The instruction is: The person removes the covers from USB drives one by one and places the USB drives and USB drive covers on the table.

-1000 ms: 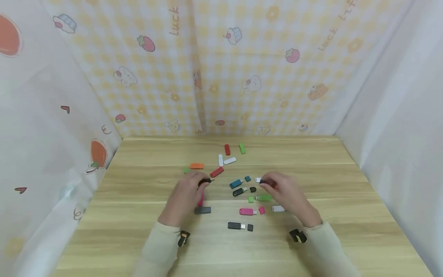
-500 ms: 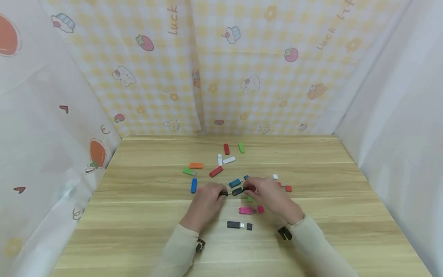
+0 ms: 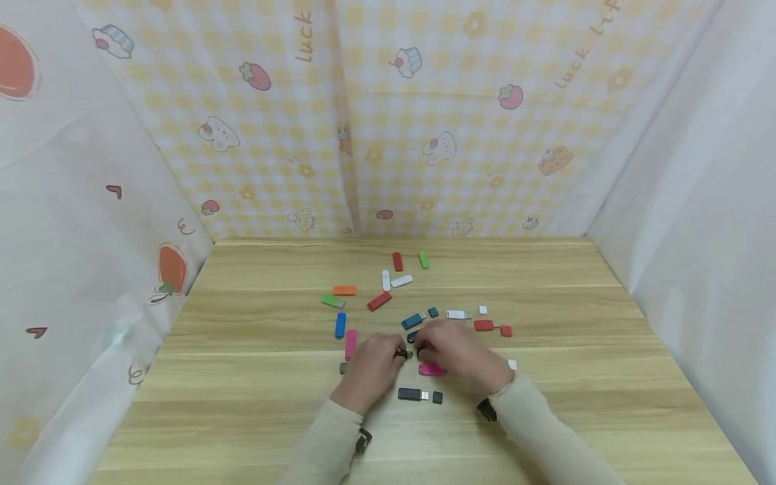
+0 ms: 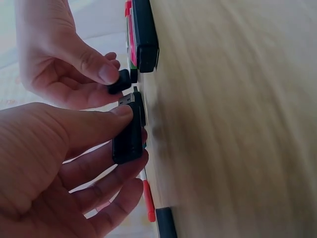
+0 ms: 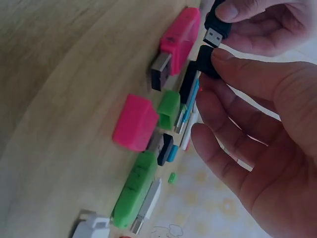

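My left hand pinches a black USB flash drive between thumb and fingers, its metal plug bare. My right hand pinches a small black cap. Both wrist views show the cap just off the end of the plug, with a small gap between them. Under and beside the hands lie a pink flash drive, a pink cap and a green flash drive. A black flash drive with its cap off lies nearer the person.
Capped sticks, among them blue, orange and red, lie left and behind on the wooden table. Uncapped teal, white and red drives sit behind the right hand. A patterned curtain stands behind.
Both hands have come together in the middle, the left moving right and the right moving left, each a little nearer the person. The black drive and the cap have moved with them.
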The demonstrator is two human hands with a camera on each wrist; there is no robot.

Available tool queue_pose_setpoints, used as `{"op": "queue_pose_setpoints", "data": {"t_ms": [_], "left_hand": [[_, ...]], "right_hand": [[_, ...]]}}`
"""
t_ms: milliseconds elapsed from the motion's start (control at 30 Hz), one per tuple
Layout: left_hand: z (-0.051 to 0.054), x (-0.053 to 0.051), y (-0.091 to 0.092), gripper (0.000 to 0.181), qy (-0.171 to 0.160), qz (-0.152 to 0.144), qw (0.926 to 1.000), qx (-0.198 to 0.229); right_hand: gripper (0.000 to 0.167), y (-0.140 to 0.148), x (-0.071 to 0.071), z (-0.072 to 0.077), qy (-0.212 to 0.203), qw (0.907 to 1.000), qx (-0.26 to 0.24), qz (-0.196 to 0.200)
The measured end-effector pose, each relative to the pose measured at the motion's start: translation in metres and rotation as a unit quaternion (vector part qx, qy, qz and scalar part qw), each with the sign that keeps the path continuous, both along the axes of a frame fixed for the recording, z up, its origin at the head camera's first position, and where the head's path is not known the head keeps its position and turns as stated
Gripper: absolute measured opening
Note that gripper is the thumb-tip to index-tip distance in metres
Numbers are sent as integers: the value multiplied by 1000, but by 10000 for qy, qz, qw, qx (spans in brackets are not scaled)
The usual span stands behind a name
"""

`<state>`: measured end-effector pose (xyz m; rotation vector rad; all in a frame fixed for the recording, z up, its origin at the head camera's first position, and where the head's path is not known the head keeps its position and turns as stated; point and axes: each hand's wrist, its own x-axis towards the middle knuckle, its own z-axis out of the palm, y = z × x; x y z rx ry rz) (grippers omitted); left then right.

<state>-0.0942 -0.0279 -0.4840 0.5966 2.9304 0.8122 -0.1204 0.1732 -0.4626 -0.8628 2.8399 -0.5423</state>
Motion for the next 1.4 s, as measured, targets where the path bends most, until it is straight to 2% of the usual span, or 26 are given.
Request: {"op": "queue_pose_setpoints", "data": {"t_ms": [200, 333, 567, 667, 800, 967, 1067, 1167, 1400], "left_hand": [[0, -2, 3, 5, -28, -1, 9999, -150], [1, -2, 4, 5, -87, 64, 9996, -259], [3, -2, 2, 6, 121, 10, 9993, -349], [8, -3, -1, 7, 148, 56, 9995, -284], [19, -6, -13, 10, 106, 347, 9992, -137], [34, -12, -32, 10, 206, 640, 9977, 52], [40, -13, -41, 12, -5, 777, 9968, 160], [44, -13, -47, 13, -302, 791, 9962, 181], [42, -6, -60, 12, -799, 359, 9961, -119]], "right_hand": [[5, -4, -2, -4, -179, 9997, 187, 11], [5, -5, -4, -5, -111, 9996, 231, 71], [9, -5, -4, -5, -43, 9997, 201, 118], [11, -4, -3, -3, -78, 9999, 102, 41], [12, 0, -2, 2, -166, 9998, -14, -81], [9, 3, -2, 9, -378, 9988, -171, -266], [9, 4, -2, 11, -430, 9984, -170, -329], [9, 5, -1, 13, -336, 9989, -108, -313], [7, 5, 0, 16, -195, 9994, -89, -270]]}}
